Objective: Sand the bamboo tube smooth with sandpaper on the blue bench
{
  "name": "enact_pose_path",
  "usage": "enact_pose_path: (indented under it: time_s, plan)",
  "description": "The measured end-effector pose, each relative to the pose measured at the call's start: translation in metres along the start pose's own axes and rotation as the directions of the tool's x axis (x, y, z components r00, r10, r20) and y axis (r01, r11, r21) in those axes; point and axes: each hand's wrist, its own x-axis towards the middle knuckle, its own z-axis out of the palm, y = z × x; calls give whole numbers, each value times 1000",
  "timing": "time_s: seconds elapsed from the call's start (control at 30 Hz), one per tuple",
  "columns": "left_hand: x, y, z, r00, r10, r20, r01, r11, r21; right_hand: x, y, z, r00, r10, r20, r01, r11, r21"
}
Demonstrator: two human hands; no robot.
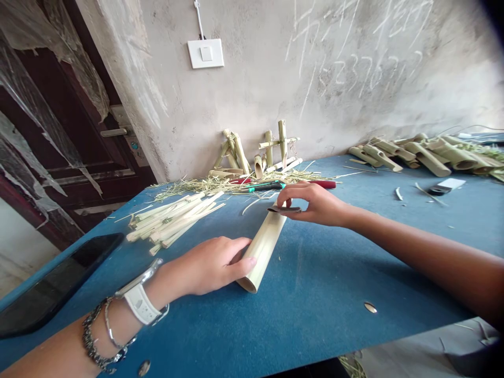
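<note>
A pale, hollow bamboo tube (264,247) lies on the blue table, slanting away from me, its open end nearest. My left hand (214,261) is closed around the near part of the tube, thumb on top and the other fingers along its left side. Over the far end, my right hand (311,202) pinches a small dark grey piece of sandpaper (284,209) between thumb and fingers. That piece sits flat at the tube's upper surface. The tube's far end is partly hidden by my right hand.
Split bamboo strips (177,219) lie left of the tube. Behind are shavings (189,184), tools with red (326,184) and black-green handles (268,186), and upright bamboo pieces (282,139). Bamboo tubes (427,157) pile up at right. A phone (59,283) lies at left.
</note>
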Motion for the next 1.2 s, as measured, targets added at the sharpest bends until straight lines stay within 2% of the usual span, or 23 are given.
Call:
enact_pose_path:
  time_s: [0.13, 0.4, 0.47, 0.6, 0.67, 0.77, 0.83, 0.9, 0.97, 1.1, 1.2]
  plan:
    - [1, 2, -1, 1000, -15, 24, 15, 1000, 3, -1, -4, 4, 990, -67, 122, 67, 998, 4]
    - [1, 3, -2, 998, -28, 52, 28, 1000, 0, 0, -20, 6, 967, -124, 223, 105, 990, 94]
    - [1, 3, -2, 998, -32, 48, 31, 999, 5, 0, -16, 3, 968, -94, 231, 88, 995, 37]
    - [1, 3, -3, 998, -31, 56, 29, 999, 32, -2, -6, 1, 979, 64, 194, -38, 990, -135]
    - [1, 3, -3, 998, -26, 54, 25, 999, 29, -2, -7, 1, 979, 96, 182, -68, 985, -156]
    - [0, 4, -3, 999, -17, 50, 17, 1000, 1, 0, -17, 0, 973, 21, 230, -19, 1000, -12]
    - [0, 4, -3, 999, -18, 51, 18, 1000, -14, 1, -23, -2, 963, -48, 266, 9, 989, 145]
    - [0, 4, -3, 998, -21, 51, 23, 999, -25, 2, -24, -3, 958, -80, 277, 17, 975, 223]
    - [0, 5, -3, 998, -23, 54, 24, 999, -25, 1, -17, -4, 964, -59, 260, 10, 982, 186]
    - [1, 4, -3, 998, -38, 55, 38, 999, 10, -3, 3, -4, 984, 80, 162, -74, 996, -42]
    - [1, 4, -3, 998, -37, 53, 37, 999, 8, -4, 1, -2, 983, 52, 176, -49, 999, -24]
